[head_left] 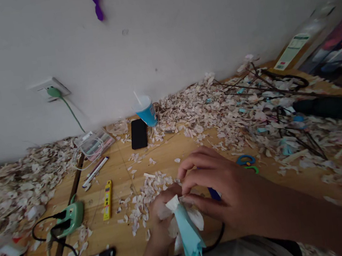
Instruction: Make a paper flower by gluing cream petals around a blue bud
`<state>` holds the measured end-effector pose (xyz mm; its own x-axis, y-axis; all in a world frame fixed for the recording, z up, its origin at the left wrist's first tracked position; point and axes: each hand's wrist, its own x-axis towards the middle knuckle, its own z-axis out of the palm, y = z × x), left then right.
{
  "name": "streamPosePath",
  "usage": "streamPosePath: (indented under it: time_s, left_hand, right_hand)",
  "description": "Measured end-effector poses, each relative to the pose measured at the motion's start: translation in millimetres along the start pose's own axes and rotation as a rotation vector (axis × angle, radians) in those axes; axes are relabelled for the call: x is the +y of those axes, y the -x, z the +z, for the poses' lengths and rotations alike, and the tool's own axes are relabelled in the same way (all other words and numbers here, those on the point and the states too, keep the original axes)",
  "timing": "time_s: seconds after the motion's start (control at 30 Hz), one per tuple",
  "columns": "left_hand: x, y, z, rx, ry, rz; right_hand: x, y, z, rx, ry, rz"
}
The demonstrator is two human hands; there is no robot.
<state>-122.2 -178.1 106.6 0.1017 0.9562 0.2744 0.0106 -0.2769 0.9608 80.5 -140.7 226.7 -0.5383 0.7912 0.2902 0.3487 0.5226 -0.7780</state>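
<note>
Close to my body, my left hand [163, 210] is closed around a paper piece with a light-blue crinkled strip [188, 232] hanging from it. White, thin petal-like pieces [196, 218] stick out beside the strip. My right hand [215, 182] reaches in from the right, thumb and fingers bent together against the top of the same piece. Whatever lies between those fingertips is too small to make out. A dark blue object [214, 194] shows partly behind my right hand. Scissors with blue and green handles [245, 161] rest on the table past my right wrist.
Pale paper scraps [193, 109] are heaped along the wall and both sides of the wooden table [120, 166]. A phone [138, 134], blue cup [147, 111], yellow box [107, 200], pen [96, 171], green power strip [72, 217] with cables, thin branches [264, 89] and a bottle [297, 45] surround my hands.
</note>
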Motion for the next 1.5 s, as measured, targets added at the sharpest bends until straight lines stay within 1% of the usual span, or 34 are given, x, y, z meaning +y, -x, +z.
streamPosePath:
  time_s: [0.17, 0.27, 0.37, 0.47, 0.6, 0.8, 1.03, 1.27, 1.4, 1.5]
  left_hand:
    - [12.6, -8.0, 6.2, 0.027, 0.022, 0.089]
    - [14.9, -10.5, 9.7, 0.015, 0.055, 0.106]
    - [15.9, -12.0, 11.0, 0.0, 0.094, 0.093]
    - [19.2, -15.0, 11.1, -0.024, 0.079, 0.065]
    - [23.6, -19.9, 12.3, -0.064, 0.05, 0.065]
    - [22.0, -20.1, 12.9, -0.057, 0.066, 0.012]
    - [18.7, -20.3, 14.3, -0.028, 0.072, 0.065]
    - [16.0, -24.4, 17.1, -0.062, 0.106, 0.138]
    - [14.6, -23.1, 14.7, -0.083, 0.058, 0.116]
    - [14.9, -22.1, 13.9, -0.077, 0.058, 0.088]
  right_hand:
    - [-2.8, 1.0, 3.0, 0.017, -0.008, 0.057]
    - [-3.0, 0.4, 4.5, 0.003, -0.023, 0.088]
    - [-2.3, -1.1, 4.6, -0.012, -0.04, 0.094]
    - [-2.8, -2.3, 3.6, -0.028, -0.023, 0.077]
    - [-5.1, -3.8, 1.9, -0.054, 0.003, 0.06]
    - [-4.6, -5.6, 0.4, -0.042, -0.008, 0.079]
    - [-2.1, -5.2, 2.2, -0.035, -0.019, 0.089]
    - [-1.3, -7.4, 2.3, -0.02, -0.037, 0.094]
    - [-0.9, -6.5, 2.9, -0.025, -0.048, 0.095]
    - [0.4, -5.6, 3.8, -0.028, -0.053, 0.106]
